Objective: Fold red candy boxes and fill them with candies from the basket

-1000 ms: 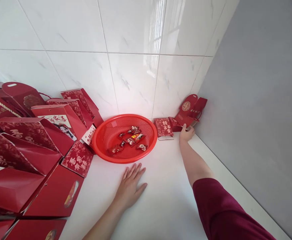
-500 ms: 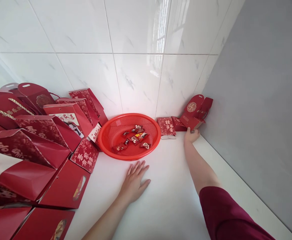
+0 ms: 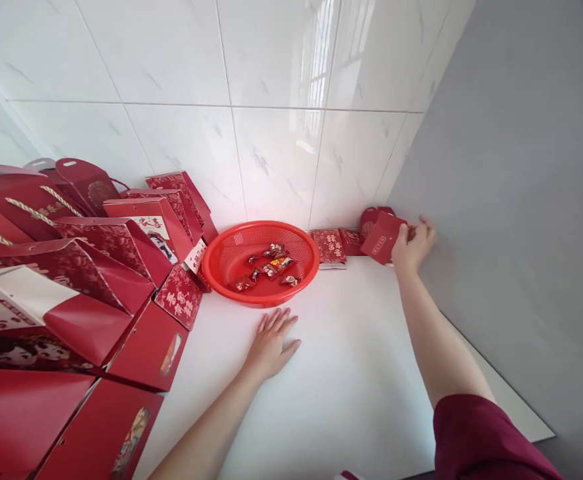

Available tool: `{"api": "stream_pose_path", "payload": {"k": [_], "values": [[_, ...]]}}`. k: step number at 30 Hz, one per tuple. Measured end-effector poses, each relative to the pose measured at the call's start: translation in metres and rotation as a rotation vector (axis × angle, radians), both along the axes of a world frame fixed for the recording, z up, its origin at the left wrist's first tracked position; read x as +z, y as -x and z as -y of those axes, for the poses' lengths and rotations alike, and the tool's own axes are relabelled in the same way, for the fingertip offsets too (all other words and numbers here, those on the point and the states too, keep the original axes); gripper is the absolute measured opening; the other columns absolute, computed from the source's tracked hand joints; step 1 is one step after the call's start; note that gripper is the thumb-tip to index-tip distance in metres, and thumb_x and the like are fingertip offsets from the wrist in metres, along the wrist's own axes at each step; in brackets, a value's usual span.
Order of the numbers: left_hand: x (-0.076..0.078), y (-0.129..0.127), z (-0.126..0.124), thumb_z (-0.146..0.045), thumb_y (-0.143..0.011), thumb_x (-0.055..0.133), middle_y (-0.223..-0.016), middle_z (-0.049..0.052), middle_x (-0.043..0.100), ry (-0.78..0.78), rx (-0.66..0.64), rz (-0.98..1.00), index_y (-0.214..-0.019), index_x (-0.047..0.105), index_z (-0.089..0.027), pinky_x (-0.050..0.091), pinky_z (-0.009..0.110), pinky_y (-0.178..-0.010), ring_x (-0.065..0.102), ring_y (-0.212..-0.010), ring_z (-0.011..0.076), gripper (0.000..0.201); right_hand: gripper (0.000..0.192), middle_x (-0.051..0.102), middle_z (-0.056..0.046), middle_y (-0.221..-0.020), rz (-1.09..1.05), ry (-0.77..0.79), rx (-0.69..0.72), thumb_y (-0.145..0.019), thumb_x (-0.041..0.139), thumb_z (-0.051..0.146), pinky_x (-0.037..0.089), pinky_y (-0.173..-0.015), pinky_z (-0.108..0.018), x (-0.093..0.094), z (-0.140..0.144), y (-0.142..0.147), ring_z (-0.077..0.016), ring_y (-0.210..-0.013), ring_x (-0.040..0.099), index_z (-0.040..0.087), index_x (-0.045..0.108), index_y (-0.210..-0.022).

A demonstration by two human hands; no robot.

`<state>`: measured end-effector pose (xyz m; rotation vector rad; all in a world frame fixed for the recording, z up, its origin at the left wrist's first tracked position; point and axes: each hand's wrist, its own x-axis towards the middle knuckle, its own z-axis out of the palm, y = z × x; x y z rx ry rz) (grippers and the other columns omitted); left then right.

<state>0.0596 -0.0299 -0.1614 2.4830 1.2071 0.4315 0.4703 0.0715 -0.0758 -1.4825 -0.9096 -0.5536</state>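
Observation:
My right hand (image 3: pixel 413 245) reaches into the far right corner and grips a small red gift box (image 3: pixel 382 237), lifted off the white counter near the grey wall. My left hand (image 3: pixel 272 340) lies flat on the counter (image 3: pixel 341 373), fingers spread, just in front of a round red plastic basket (image 3: pixel 231 263). Several wrapped candies (image 3: pixel 268 270) lie inside the basket. Two flat red packets (image 3: pixel 329 245) rest between the basket and the held box.
A heap of red gift bags and boxes (image 3: pixel 71 280) fills the left side, some with rope handles. White tiled wall (image 3: pixel 251 100) stands behind, and a grey wall (image 3: pixel 516 167) closes the right. The counter's front right edge (image 3: pixel 541 437) shows.
My right hand has closed on the small red box and lifted it up toward the grey wall. The left hand stays flat. The camera has shifted slightly.

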Motion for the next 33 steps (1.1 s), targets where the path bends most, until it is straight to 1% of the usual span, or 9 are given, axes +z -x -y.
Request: {"api": "stream_pose_path", "payload": {"k": [4,7,10,13,17,21,25,29,33], "values": [[-0.002,0.002,0.002,-0.047,-0.094,0.049,-0.158,0.003,0.034,0.014,-0.018,0.068,-0.144,0.044,-0.032,0.015,0.056,-0.122,0.025,-0.149,0.0265,0.053,0.018,0.056,-0.016,-0.126,0.056,-0.033,0.217,-0.094,0.050,0.034,0.043,-0.101,-0.045,0.026,0.056,0.045,-0.0257,-0.120,0.054,0.018,0.058,-0.095],[0.000,0.006,0.006,-0.045,-0.095,0.050,-0.153,0.004,0.042,0.029,-0.018,0.158,-0.139,0.050,-0.030,0.017,0.056,-0.122,0.032,-0.146,0.0270,0.047,0.017,0.056,-0.014,-0.126,-0.065,-0.087,0.379,-0.095,0.050,0.035,0.043,-0.102,-0.047,0.011,0.103,0.100,-0.0263,-0.121,0.054,0.020,0.055,-0.097],[0.009,0.013,0.012,-0.041,-0.099,0.041,-0.142,0.006,0.054,0.047,0.007,0.293,-0.135,0.053,-0.026,0.032,0.046,-0.118,0.046,-0.136,0.0224,0.040,0.020,0.058,-0.012,-0.121,-0.256,-0.137,0.620,-0.096,0.049,0.037,0.042,-0.103,-0.050,-0.017,0.135,0.147,-0.0277,-0.122,0.053,0.021,0.053,-0.085],[0.025,0.022,0.018,-0.037,-0.103,0.031,-0.135,0.009,0.058,0.052,0.045,0.446,-0.134,0.051,-0.022,0.042,0.038,-0.111,0.053,-0.129,0.0190,0.040,0.046,0.063,-0.012,-0.110,-0.321,0.041,0.955,-0.101,0.035,0.041,0.053,-0.088,-0.046,-0.037,0.148,0.173,-0.0276,-0.110,0.061,0.021,0.047,-0.062],[0.048,0.029,0.028,-0.037,-0.103,0.029,-0.138,0.011,0.055,0.037,0.074,0.605,-0.137,0.047,-0.020,0.043,0.039,-0.108,0.051,-0.130,0.0212,0.042,0.040,0.067,-0.010,-0.107,-0.270,0.232,1.167,-0.094,0.055,0.040,0.054,-0.088,-0.044,-0.038,0.154,0.185,-0.0261,-0.101,0.067,0.020,0.051,-0.060],[0.070,0.027,0.044,-0.040,-0.098,0.043,-0.142,0.012,0.049,-0.115,-0.013,0.718,-0.136,0.050,-0.023,0.040,0.047,-0.110,0.045,-0.133,0.0273,0.043,0.019,0.061,-0.010,-0.123,-0.177,0.337,1.290,-0.093,0.059,0.038,0.045,-0.104,-0.047,-0.029,0.161,0.197,-0.0260,-0.117,0.058,0.022,0.064,-0.084],[0.083,0.024,0.058,-0.034,-0.091,0.053,-0.141,0.007,0.049,-0.326,-0.201,0.582,-0.095,0.072,-0.024,0.038,0.050,-0.110,0.045,-0.131,0.0306,0.021,0.021,0.055,-0.012,-0.131,-0.102,0.356,1.238,-0.099,0.045,0.037,0.044,-0.103,-0.050,-0.028,0.167,0.214,-0.0266,-0.122,0.054,0.023,0.059,-0.094],[0.082,0.022,0.061,-0.017,-0.083,0.057,-0.100,0.005,0.068,-0.515,-0.258,0.532,-0.071,0.062,-0.020,0.047,0.040,-0.088,0.060,-0.105,0.0241,0.013,0.020,0.054,-0.012,-0.128,-0.104,0.300,1.135,-0.100,0.040,0.037,0.046,-0.100,-0.051,-0.033,0.170,0.223,-0.0277,-0.120,0.055,0.024,0.055,-0.097],[0.079,0.025,0.052,-0.016,-0.081,0.052,-0.069,0.002,0.061,-0.511,-0.240,0.468,-0.067,0.057,-0.019,0.042,0.035,-0.072,0.057,-0.075,0.0180,0.016,0.027,0.052,-0.012,-0.129,-0.086,0.266,1.145,-0.099,0.035,0.044,0.048,-0.099,-0.053,-0.040,0.170,0.218,-0.0299,-0.122,0.052,0.025,0.054,-0.104]]}}
